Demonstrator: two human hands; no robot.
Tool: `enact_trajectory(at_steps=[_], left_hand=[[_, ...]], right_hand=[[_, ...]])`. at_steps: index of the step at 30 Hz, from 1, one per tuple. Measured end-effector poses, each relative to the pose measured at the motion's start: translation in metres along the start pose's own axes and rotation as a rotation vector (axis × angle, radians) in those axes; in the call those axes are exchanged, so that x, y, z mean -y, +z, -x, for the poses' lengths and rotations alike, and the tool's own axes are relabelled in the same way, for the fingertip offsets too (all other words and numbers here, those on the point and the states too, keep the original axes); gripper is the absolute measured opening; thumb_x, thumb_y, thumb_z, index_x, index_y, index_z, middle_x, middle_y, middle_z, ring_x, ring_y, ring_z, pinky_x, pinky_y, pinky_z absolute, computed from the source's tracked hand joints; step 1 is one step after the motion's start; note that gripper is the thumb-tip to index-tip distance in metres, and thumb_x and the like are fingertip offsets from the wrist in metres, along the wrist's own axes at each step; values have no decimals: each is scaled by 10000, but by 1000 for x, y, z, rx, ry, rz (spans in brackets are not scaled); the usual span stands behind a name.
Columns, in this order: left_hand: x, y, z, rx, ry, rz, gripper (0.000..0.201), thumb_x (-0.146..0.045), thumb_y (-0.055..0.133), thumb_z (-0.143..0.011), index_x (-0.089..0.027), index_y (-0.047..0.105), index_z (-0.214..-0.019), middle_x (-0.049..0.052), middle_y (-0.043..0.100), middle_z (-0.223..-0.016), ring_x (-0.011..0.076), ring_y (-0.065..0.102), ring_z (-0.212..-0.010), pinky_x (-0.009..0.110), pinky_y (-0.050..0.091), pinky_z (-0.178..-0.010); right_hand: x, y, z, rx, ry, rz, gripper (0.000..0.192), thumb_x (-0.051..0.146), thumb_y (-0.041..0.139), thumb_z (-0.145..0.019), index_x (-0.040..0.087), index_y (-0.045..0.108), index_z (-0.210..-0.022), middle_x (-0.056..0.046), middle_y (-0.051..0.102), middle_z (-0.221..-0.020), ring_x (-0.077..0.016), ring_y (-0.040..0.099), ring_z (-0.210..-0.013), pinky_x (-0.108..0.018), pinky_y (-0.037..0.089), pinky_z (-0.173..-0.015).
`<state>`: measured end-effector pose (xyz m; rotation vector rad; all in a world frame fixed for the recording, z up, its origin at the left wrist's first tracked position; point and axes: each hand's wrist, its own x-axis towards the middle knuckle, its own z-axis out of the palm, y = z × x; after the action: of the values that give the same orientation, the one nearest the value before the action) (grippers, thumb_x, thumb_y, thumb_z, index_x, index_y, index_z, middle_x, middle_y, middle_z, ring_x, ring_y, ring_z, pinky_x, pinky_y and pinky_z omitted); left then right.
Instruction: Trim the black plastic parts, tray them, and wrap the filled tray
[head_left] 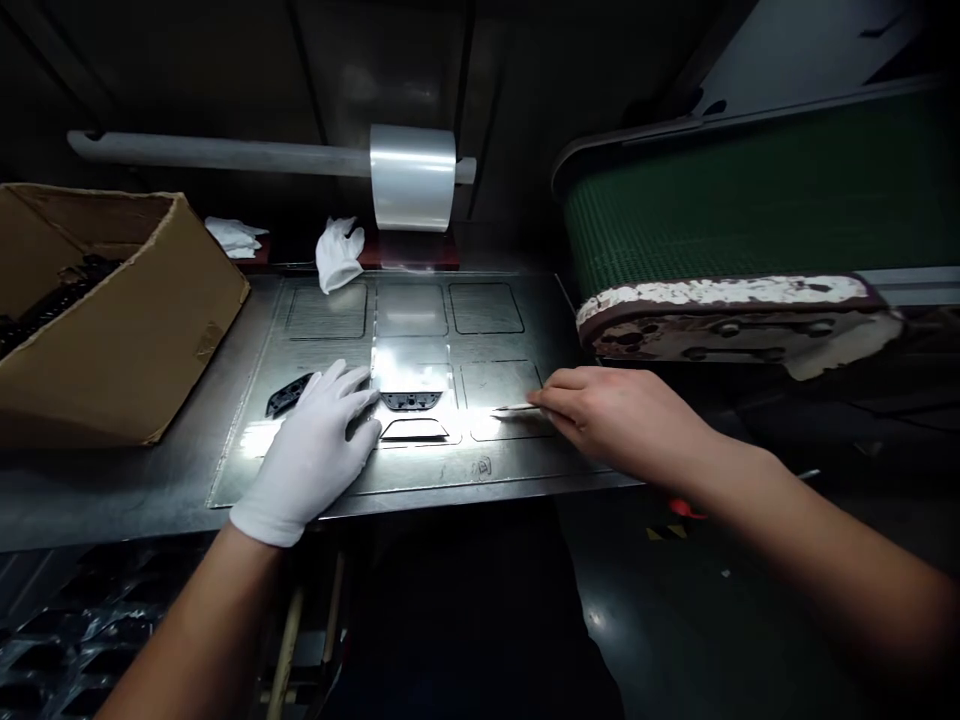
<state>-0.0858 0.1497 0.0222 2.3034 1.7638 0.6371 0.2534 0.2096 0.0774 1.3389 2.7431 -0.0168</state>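
Note:
My left hand (324,432), in a white glove, rests on the metal work plate (420,478) with its fingers stretched and apart. Its fingertips are at the left end of a small black plastic part (410,401); whether they press on it I cannot tell. Just below that part lies a bright trapezoid-shaped piece (414,430) with a dark outline. A second black plastic part (288,396) shows behind the gloved hand, partly hidden. My bare right hand (592,405) pinches a thin, pointed tool (511,408), its tip directed left over the plate.
An open cardboard box (127,350) with black parts stands at left. A roll of clear film (412,180) hangs on a bar at the back, near white gloves (339,254). A green conveyor belt (750,200) juts in at right. Black trays (67,640) sit below left.

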Motion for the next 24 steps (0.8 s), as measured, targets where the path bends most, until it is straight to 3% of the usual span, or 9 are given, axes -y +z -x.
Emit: enact_trajectory(at_steps=[4, 9, 12, 15, 19, 21, 24], left_hand=[[-12, -6, 1, -93, 86, 84, 250, -263, 604, -990, -235, 701, -1219, 94, 680, -1364, 330, 521, -1405, 557, 428, -1213], [-38, -11, -5, 105, 251, -58, 267, -166, 538, -991, -247, 736, -1150, 63, 736, -1065, 274, 645, -1052, 478, 533, -969], [-46, -8, -11, 147, 293, -170, 342, -78, 482, -951, -212, 735, -1138, 89, 737, -1005, 296, 656, -981, 493, 531, -902], [-48, -1, -13, 114, 304, -192, 325, -42, 468, -927, -185, 737, -1038, 104, 729, -922, 307, 660, -910, 503, 527, -854], [-44, 3, -3, 9, 274, -129, 298, -11, 473, -896, -207, 661, -773, 70, 666, -758, 279, 630, -797, 485, 532, -781], [-42, -1, 11, -82, 243, -73, 266, -17, 502, -894, -221, 627, -776, 72, 679, -840, 285, 660, -901, 498, 560, -838], [-46, -9, 42, -308, 92, 146, 134, -113, 628, -930, -240, 632, -888, 119, 648, -1332, 341, 588, -1327, 611, 501, -1116]], right_hand=[[-14, 26, 13, -115, 114, -4, 353, 240, 480, -1069, 203, 722, -1324, -87, 743, -1146, -245, 692, -972, -338, 483, -735], [-3, 59, 8, -278, 182, -154, 420, 148, 436, -1050, 93, 665, -1399, -187, 679, -1285, -319, 615, -1135, -451, 512, -975], [17, 64, 5, -376, 191, -212, 398, 165, 469, -1052, 75, 662, -1389, -214, 644, -1325, -342, 553, -1218, -509, 481, -1047], [46, 65, -2, -440, 110, -290, 351, 192, 524, -1053, 157, 705, -1351, -160, 652, -1297, -294, 532, -1228, -445, 481, -1049], [75, 67, -19, -440, -10, -373, 322, 171, 561, -1027, 232, 764, -1269, -105, 669, -1094, -254, 556, -1021, -390, 492, -909], [81, 67, -22, -450, -17, -400, 323, 144, 536, -1022, 207, 777, -1227, -108, 658, -1034, -253, 545, -955, -399, 486, -869], [92, 65, -11, -506, -29, -521, 313, 145, 510, -1033, 161, 747, -1237, -125, 656, -1067, -255, 555, -976, -404, 497, -880]])
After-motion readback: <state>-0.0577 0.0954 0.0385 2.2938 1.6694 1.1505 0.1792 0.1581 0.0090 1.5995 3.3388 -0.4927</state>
